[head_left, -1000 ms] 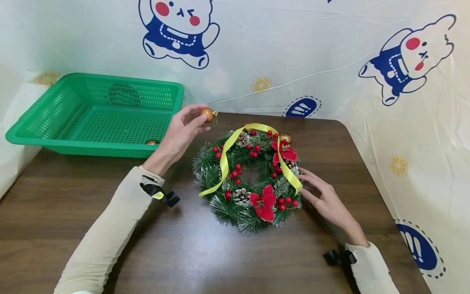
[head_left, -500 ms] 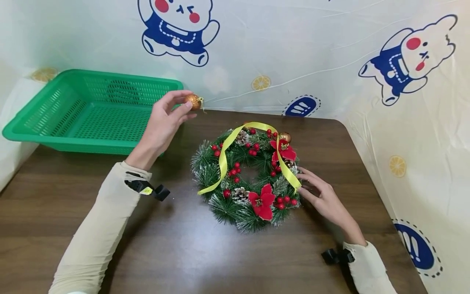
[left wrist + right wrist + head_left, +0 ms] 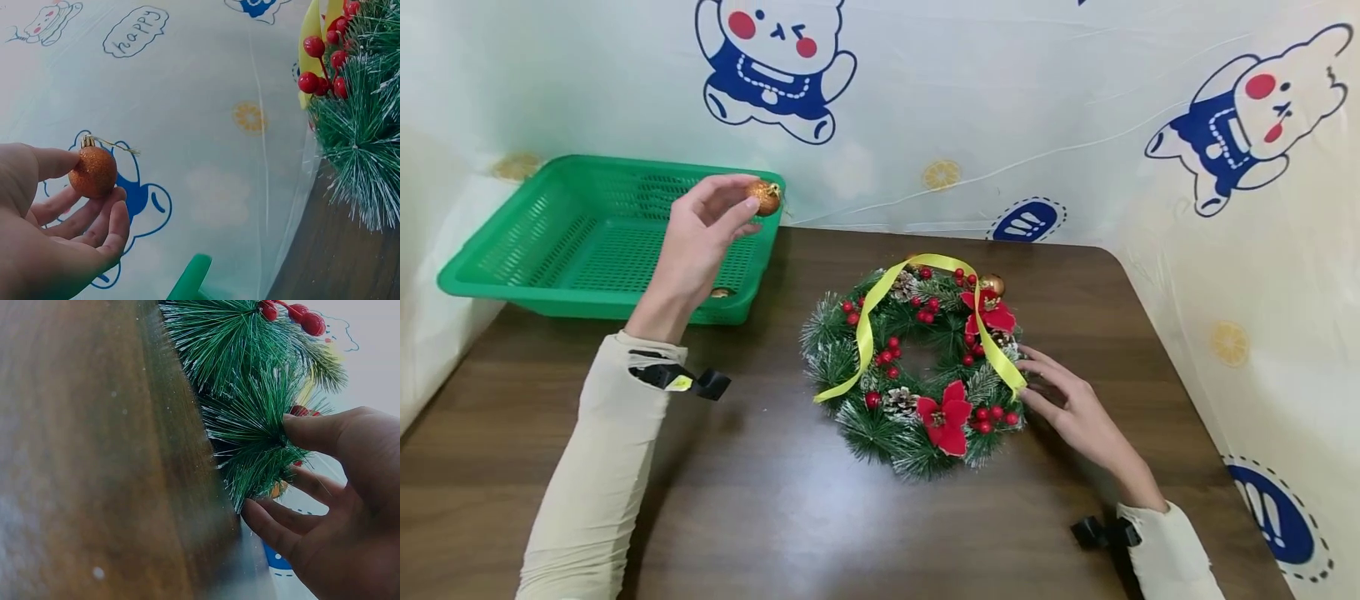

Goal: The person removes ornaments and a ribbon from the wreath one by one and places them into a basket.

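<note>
- The person's left hand (image 3: 703,227) grips a small glittery orange-gold bauble (image 3: 766,200) between thumb and fingertips, the digits clamped on its sides.
- Up close in the left wrist view, the thumb presses near the bauble's metal cap (image 3: 87,142), while the other fingers curl beneath it. A thin gold string loop (image 3: 125,147) trails from the cap, free of the fingers.
- Seen from the head, the bauble sits at the tips of the fingers, in front of the far right corner of a green plastic basket (image 3: 572,302).
- A second bauble (image 3: 722,292) lies inside the basket, at the near right corner, partly hidden by the rim.
- The right hand (image 3: 1078,417) rests at the right edge of a green wreath (image 3: 951,329), its fingers relaxed and spread apart from the thumb. The right wrist view shows the thumb and fingertips touching the outer needles on either side of a tuft.
- The wreath, with red berries, red flowers and pine cones, lies flat on a brown wooden table (image 3: 820,517), well apart from the held bauble.
- A yellow ribbon (image 3: 865,337) arches across the wreath, and a gold bauble (image 3: 992,285) shows at its far right edge.
</note>
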The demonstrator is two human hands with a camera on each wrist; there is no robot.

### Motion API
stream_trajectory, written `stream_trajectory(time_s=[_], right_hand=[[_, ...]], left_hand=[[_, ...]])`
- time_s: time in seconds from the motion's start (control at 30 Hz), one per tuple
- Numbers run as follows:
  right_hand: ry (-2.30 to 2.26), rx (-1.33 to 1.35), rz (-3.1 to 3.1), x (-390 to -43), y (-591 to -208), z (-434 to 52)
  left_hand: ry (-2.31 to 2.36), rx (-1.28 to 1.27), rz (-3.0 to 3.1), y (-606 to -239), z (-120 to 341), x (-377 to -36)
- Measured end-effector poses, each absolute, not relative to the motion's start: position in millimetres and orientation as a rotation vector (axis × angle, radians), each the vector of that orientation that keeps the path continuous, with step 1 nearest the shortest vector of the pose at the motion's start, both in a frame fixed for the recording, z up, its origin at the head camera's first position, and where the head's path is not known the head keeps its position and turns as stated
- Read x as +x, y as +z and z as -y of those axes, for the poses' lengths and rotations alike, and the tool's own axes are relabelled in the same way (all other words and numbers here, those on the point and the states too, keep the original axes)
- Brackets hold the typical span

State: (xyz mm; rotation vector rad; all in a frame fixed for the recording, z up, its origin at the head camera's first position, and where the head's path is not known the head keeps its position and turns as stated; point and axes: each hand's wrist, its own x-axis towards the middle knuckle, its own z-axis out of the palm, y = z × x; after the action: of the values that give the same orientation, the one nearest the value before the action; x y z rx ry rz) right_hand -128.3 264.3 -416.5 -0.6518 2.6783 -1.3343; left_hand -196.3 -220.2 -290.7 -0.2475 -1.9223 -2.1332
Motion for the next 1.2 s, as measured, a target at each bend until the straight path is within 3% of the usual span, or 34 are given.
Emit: stream_trajectory(time_s=[0.53, 0.87, 1.2], right_hand=[[-1.292, -0.622, -2.658, -121.7, -415.2, -264.5], [-1.294, -0.619, -2.674, -122.5, -415.5, -266.8], [-1.268, -0.618, -2.698, -124.0, -409.5, -266.3]], left_hand=[[-1.778, -0.128, 2.083, -311.2, 275.2, -174.6], [-1.303, -0.077, 2.595, -310.5, 291.3, -179.1], [-1.272, -0.16, 2.762, -314.9, 298.1, -186.9]])
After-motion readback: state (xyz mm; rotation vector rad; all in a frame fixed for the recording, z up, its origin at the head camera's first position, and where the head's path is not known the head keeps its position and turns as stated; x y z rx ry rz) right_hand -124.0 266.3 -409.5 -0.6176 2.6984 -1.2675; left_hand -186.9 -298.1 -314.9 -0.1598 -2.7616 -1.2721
